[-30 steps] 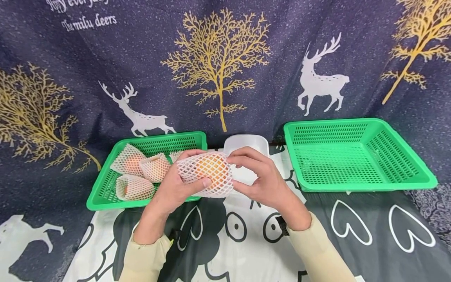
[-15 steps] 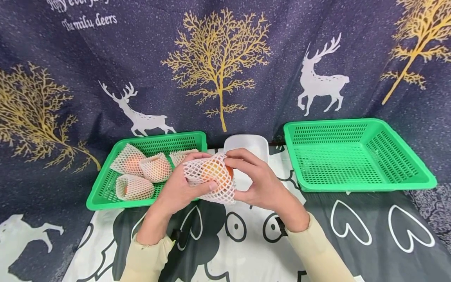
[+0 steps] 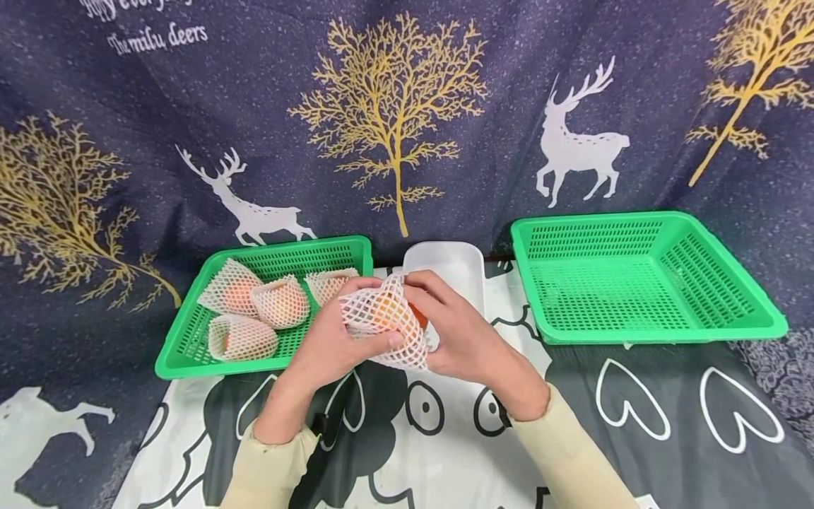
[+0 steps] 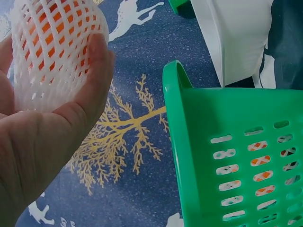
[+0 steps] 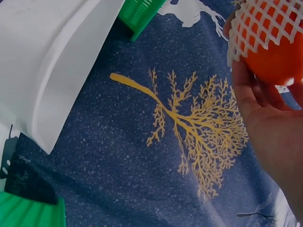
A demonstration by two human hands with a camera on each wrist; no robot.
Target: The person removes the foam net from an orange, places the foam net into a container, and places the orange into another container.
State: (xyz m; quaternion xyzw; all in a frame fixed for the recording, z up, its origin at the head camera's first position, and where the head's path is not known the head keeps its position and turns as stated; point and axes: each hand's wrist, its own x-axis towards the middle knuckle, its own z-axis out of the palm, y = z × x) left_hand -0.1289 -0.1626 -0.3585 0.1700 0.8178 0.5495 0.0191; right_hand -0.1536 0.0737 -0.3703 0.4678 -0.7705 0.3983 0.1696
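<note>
A round orange (image 5: pixel 274 61) shows its bare end out of a white foam net sleeve (image 3: pixel 410 346), held up between both hands. My left hand (image 3: pixel 327 346) grips the sleeved end, thumb along the mesh. In the left wrist view the netting (image 4: pixel 52 56) covers the fruit on this side. My right hand (image 3: pixel 467 339) curls round the uncovered end at the net's mouth, its fingers partly hiding the fruit. Behind the left hand, a green basket (image 3: pixel 267 366) holds several net-wrapped fruits (image 3: pixel 282 304).
Beyond the hands stands a white plastic tub (image 3: pixel 454 261), partly covered by the right hand. At the right sits a second green basket (image 3: pixel 636 283) with its slotted bottom in view. A patterned cloth (image 3: pixel 445 459) covers the table, and a dark printed curtain (image 3: pixel 509 106) hangs behind.
The net has slid back toward the left, baring the orange's right end. My right fingers have moved from the net's edge onto the fruit, and both hands are closer together.
</note>
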